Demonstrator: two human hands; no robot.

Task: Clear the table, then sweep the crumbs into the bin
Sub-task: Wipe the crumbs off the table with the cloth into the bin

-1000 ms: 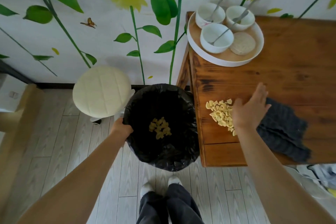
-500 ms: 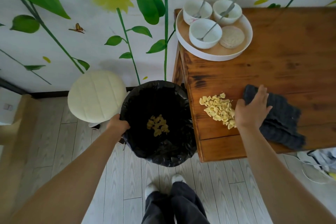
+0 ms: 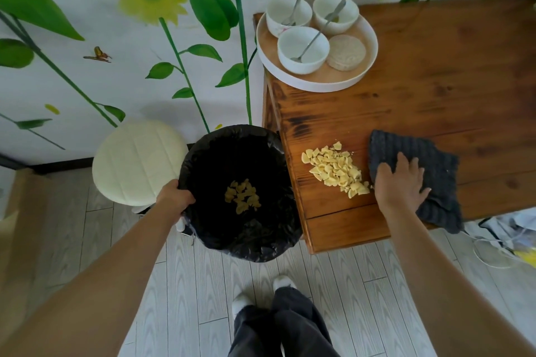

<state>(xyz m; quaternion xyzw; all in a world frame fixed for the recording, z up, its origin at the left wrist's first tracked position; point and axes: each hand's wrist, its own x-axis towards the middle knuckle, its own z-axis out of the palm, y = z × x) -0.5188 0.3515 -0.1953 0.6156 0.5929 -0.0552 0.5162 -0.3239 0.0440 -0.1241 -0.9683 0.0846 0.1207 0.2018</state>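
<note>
A pile of pale yellow crumbs (image 3: 336, 169) lies on the wooden table (image 3: 435, 107) near its left edge. My right hand (image 3: 401, 182) presses flat on a dark grey cloth (image 3: 429, 165) just right of the pile. A bin with a black liner (image 3: 261, 243) stands on the floor against the table's left side, with some yellow crumbs (image 3: 243, 195) at its bottom. My left hand (image 3: 175, 198) grips the bin's left rim.
A round white tray (image 3: 295, 82) at the table's back left corner holds three white bowls with spoons and a round coaster. A cream round stool (image 3: 139, 161) stands left of the bin. Cables and fabric lie on the floor at right.
My right hand and the cloth slid a little to the right, away from the crumb pile. The cloth now lies spread flatter. My left hand kept its hold on the bin rim.
</note>
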